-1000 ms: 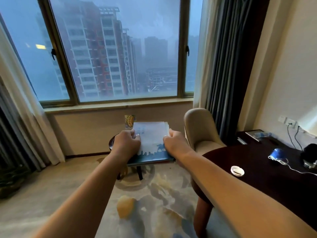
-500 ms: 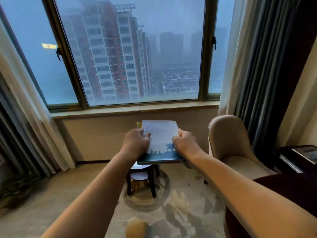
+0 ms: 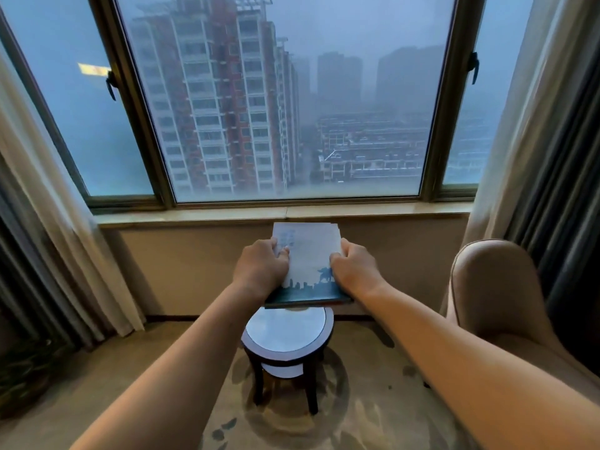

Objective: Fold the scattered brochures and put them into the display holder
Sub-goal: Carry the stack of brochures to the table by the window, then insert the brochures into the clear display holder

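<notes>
I have the stack of brochures (image 3: 307, 267) up in the air at the middle of my view, held about level, its long side running away from me toward 12 o'clock. The top sheet is pale, with a blue skyline print along the near edge, and several sheet edges fan out slightly at the far right corner. The bottom layer shows as a dark teal band along the near edge.

My left hand (image 3: 259, 271) grasps the stack's left edge, fingers curled over onto the top sheet. My right hand (image 3: 354, 274) grasps the right edge the same way, knuckles up. Both forearms reach in from the bottom corners of the view.

At 6 o'clock from the stack, lower down, stands a small round desk (image 3: 285, 336) with a pale glossy top, a dark rim and dark legs; the stack's near edge overlaps its far rim in my view, but I can't tell how far above it the stack hangs. The desk sits on a patterned carpet (image 3: 373, 417).

At 3 o'clock is a beige armchair (image 3: 496, 303). At 12 o'clock runs the windowsill (image 3: 227, 217), and above it the window (image 3: 373, 76) looks out on a hazy tower block (image 3: 220, 108). Curtains hang at 9 o'clock (image 3: 48, 222) and at 2 o'clock (image 3: 526, 125).
</notes>
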`<action>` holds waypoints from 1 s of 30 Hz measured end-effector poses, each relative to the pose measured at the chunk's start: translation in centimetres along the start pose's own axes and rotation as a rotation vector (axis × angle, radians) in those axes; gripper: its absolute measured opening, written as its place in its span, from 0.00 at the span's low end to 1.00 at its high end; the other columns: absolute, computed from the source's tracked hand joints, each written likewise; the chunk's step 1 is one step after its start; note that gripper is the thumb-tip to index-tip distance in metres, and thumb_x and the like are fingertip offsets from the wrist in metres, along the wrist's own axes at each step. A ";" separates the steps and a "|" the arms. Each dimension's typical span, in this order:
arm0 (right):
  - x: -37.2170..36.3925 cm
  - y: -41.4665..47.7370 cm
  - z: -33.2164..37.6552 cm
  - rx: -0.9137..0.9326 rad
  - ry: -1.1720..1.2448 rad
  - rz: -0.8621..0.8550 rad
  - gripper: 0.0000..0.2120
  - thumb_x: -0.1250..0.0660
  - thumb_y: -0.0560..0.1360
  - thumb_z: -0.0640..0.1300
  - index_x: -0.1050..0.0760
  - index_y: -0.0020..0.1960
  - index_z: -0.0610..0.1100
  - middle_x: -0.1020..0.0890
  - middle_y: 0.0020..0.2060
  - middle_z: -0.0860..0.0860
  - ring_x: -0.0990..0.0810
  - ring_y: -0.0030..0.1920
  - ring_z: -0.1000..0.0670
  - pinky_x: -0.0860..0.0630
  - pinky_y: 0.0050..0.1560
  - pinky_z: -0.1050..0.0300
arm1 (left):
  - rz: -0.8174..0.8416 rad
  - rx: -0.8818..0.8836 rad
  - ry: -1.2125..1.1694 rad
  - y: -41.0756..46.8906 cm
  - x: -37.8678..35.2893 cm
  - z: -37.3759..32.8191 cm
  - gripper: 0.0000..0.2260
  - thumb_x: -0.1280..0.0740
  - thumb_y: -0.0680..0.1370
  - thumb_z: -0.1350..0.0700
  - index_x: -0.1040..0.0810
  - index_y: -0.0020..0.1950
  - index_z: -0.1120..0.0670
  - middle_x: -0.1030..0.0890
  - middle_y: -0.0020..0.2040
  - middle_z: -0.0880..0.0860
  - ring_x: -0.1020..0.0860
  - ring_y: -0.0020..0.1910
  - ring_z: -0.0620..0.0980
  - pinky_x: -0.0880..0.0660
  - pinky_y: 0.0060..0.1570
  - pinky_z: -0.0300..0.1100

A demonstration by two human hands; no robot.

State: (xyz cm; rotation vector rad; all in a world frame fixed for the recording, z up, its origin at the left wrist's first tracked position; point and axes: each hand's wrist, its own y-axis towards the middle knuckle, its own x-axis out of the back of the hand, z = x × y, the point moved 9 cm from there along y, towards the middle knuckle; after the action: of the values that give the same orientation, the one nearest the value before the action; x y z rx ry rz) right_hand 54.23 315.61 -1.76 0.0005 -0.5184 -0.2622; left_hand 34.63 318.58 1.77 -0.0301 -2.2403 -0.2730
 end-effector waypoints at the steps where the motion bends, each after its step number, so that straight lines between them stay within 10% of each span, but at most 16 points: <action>1: -0.9 1.7 0.2 -0.002 -0.003 0.000 0.11 0.42 0.83 0.47 0.25 0.62 0.50 0.17 0.54 0.49 0.18 0.54 0.47 0.19 0.53 0.50 | 0.009 0.002 0.008 1.7 0.0 0.8 0.18 0.37 0.84 0.49 0.22 0.67 0.60 0.18 0.63 0.59 0.20 0.59 0.60 0.22 0.59 0.50; 22: -17.3 40.1 -11.1 -0.032 0.034 0.129 0.16 0.44 0.86 0.48 0.32 0.72 0.54 0.16 0.52 0.52 0.14 0.46 0.52 0.15 0.42 0.51 | 0.233 0.209 -0.147 38.5 -15.3 18.1 0.33 0.25 0.76 0.45 0.33 0.79 0.45 0.21 0.65 0.45 0.20 0.55 0.43 0.18 0.54 0.46; 30: -24.2 49.5 -18.3 -0.159 -0.047 0.325 0.22 0.44 0.86 0.55 0.40 0.79 0.55 0.18 0.62 0.55 0.15 0.49 0.57 0.14 0.41 0.57 | 0.333 0.366 -0.130 47.2 -22.9 25.0 0.19 0.23 0.73 0.48 0.25 0.60 0.40 0.17 0.56 0.42 0.17 0.52 0.42 0.16 0.50 0.51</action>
State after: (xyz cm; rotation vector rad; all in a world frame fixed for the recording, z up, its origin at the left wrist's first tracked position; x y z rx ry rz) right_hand 55.17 368.25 -26.20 -0.2427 -0.5349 0.0150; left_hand 35.46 371.48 -22.32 -0.2274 -2.3357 0.3272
